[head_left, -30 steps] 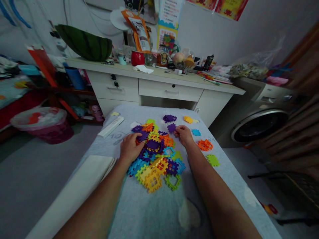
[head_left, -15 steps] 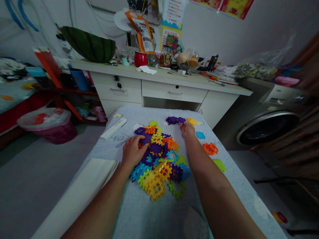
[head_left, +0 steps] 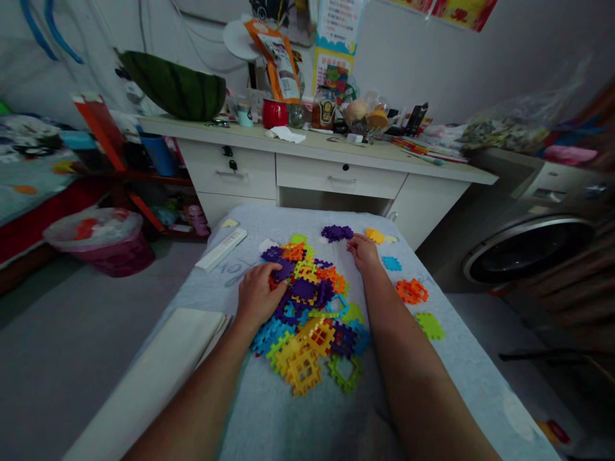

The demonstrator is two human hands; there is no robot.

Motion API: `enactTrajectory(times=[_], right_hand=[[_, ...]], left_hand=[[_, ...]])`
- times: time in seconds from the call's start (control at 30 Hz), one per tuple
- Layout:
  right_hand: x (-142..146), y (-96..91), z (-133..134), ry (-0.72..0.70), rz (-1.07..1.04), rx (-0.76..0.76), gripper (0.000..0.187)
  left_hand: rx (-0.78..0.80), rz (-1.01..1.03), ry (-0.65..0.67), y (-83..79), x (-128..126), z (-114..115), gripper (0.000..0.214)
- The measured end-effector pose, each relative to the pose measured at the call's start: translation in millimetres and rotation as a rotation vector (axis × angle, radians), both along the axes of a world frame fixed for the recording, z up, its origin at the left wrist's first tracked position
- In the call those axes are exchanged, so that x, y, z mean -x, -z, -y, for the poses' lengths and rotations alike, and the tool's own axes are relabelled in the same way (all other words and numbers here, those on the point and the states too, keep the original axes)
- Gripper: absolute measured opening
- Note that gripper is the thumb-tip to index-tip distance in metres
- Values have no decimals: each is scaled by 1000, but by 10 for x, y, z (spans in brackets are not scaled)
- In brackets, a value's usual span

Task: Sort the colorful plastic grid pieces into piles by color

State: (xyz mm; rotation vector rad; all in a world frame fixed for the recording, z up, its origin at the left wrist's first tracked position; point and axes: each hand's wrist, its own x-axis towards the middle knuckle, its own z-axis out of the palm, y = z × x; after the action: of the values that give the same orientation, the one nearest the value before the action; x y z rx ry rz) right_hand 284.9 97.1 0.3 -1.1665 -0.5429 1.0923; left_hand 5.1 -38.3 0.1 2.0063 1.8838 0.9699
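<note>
A heap of colourful interlocking plastic tiles (head_left: pixel 312 314) lies on a pale blue cloth-covered table (head_left: pixel 298 422). My left hand (head_left: pixel 258 293) rests on the heap's left side, its fingers closed on a purple tile (head_left: pixel 284 269). My right hand (head_left: pixel 364 251) lies at the heap's far right, fingertips just beside a small stack of purple tiles (head_left: pixel 337 232), fingers loosely apart and holding nothing. Sorted apart lie a yellow-orange tile (head_left: pixel 375 235), a blue tile (head_left: pixel 392 263), orange tiles (head_left: pixel 412 291) and a green tile (head_left: pixel 430 325).
A white remote (head_left: pixel 221 248) and a folded cream cloth (head_left: pixel 158 365) lie at the table's left. Beyond stand a cluttered white desk (head_left: pixel 331 173) with a watermelon half (head_left: pixel 173 86), a washing machine (head_left: pixel 528 243) at right and a pink bin (head_left: pixel 98 240) at left.
My right hand carried a purple tile from the heap's far edge to the purple stack and let it go. My left hand stayed on the heap.
</note>
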Motion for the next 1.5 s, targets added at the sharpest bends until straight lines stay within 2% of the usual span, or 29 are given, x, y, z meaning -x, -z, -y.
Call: enactTrajectory(times=[0.13, 0.23, 0.3, 0.4, 0.47, 0.53, 0.63, 0.77, 0.9, 1.0, 1.13, 1.23, 1.33, 1.43, 1.5], right_hand=[[5, 13, 86, -62, 55, -34, 23], [7, -30, 157, -237, 249, -52, 26], [31, -131, 221, -436, 412, -72, 24], [127, -400, 350, -810, 633, -101, 23], [222, -607, 450, -1063, 788, -44, 24], [325, -776, 546, -1232, 954, 91, 23], [454, -897, 650, -1302, 1151, 286, 18], [545, -869, 695, -1329, 1203, 347, 9], [549, -846, 688, -1331, 1234, 290, 11], [470, -900, 684, -1308, 1201, 191, 11], [265, -978, 669, -1206, 1096, 107, 7], [121, -922, 605, -1009, 971, 32, 6], [45, -741, 476, -708, 838, -57, 7], [14, -519, 325, -394, 723, -52, 10], [-7, -393, 243, -240, 668, -33, 13]], left_hand=[[0, -5, -8, 8, -1, 5, 31], [-8, -2, -10, 9, 0, 8, 31], [-11, 2, -9, 9, 1, 8, 30], [-7, 4, -2, 8, 3, 7, 30], [-9, 6, 1, 9, 6, 5, 30], [-17, 7, 2, 13, 8, 2, 31], [-26, 5, 2, 20, 10, -4, 31], [-22, 0, 5, 18, 10, -8, 31], [-21, 0, 13, 18, 12, -11, 31], [-28, -5, 16, 29, 18, -17, 31], [-28, -4, 14, 32, 20, -18, 32], [-16, -5, 9, 11, 12, -7, 32], [7, -5, -5, -20, 0, 9, 32], [19, -2, -5, -37, -8, 20, 31], [14, -2, -3, -36, -8, 21, 31]])
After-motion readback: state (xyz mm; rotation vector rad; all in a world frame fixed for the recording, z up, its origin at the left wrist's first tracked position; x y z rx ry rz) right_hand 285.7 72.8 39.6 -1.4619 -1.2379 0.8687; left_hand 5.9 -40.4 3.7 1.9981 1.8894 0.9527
